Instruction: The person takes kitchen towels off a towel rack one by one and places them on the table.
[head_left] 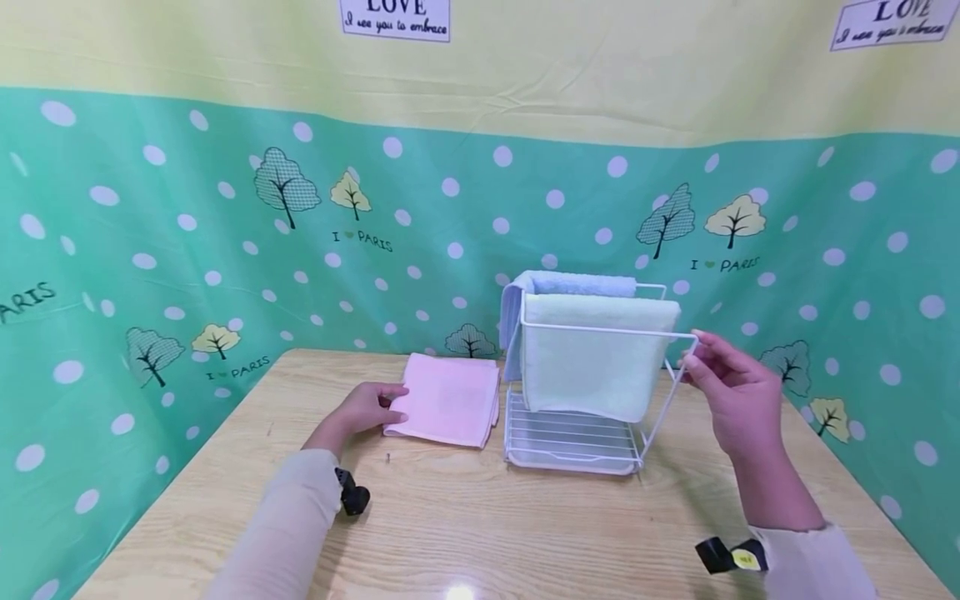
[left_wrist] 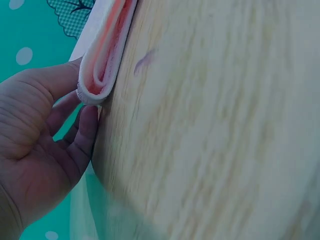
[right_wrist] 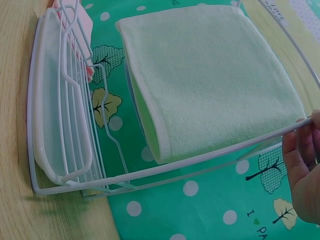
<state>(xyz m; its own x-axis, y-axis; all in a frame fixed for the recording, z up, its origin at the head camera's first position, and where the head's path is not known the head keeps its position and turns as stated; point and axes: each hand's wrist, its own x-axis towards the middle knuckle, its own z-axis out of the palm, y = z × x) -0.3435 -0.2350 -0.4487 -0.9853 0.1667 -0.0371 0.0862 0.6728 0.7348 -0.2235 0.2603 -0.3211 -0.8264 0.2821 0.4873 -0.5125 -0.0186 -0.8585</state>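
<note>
In the head view, my left hand (head_left: 367,407) is at the left edge of a folded pink towel (head_left: 450,398) on the table. The left wrist view shows the thumb against the towel's folded edge (left_wrist: 92,92), with the fingers curled beside it. My right hand (head_left: 738,396) pinches the upper front corner of a white wire rack (head_left: 573,454). Over the rack's front bar hangs a pale green towel (head_left: 592,358); a light blue towel (head_left: 573,283) drapes over the rear bar. The right wrist view shows the right fingers (right_wrist: 295,160) around the bar, partly cut off by the frame.
The wooden table (head_left: 465,525) carries the rack and the pink towel side by side. A tray (right_wrist: 55,115) lies under the rack's bottom wires. Behind the table hangs a green and yellow patterned curtain (head_left: 420,200).
</note>
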